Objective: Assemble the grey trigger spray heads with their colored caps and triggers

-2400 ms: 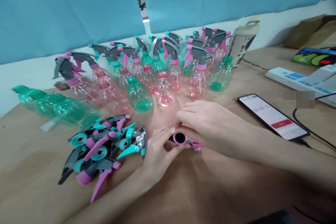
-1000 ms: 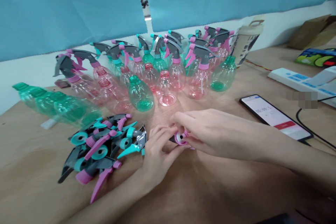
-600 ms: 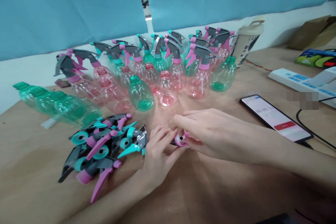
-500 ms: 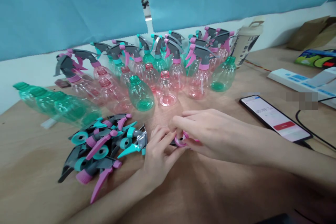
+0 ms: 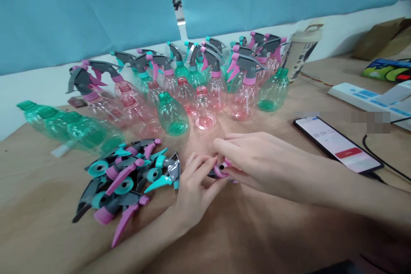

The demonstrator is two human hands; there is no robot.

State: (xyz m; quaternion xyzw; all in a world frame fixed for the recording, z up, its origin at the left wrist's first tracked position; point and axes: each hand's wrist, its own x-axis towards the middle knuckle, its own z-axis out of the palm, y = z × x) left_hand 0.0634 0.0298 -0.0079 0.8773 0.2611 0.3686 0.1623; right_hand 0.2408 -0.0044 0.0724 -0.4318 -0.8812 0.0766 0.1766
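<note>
A spray head with a pink collar (image 5: 221, 168) is between my two hands, its collar opening facing me; most of it is hidden by fingers. My left hand (image 5: 197, 190) is closed round its left side. On its right side, my right hand (image 5: 248, 158) pinches the collar. Left of my hands lies a pile of loose spray heads (image 5: 125, 180) with pink and turquoise collars. Behind my hands stand an open clear pink bottle (image 5: 204, 109) and an open green bottle (image 5: 172, 115).
Several bottles with spray heads (image 5: 215, 79) stand farther back. Green bottles (image 5: 77, 126) lie at the left. At the right are a phone (image 5: 337, 143), a power strip (image 5: 369, 100), a cup (image 5: 302, 51) and a cable.
My right fingers have shifted slightly at the pink collar, and more of the collar's opening shows. My left hand keeps its hold almost unchanged.
</note>
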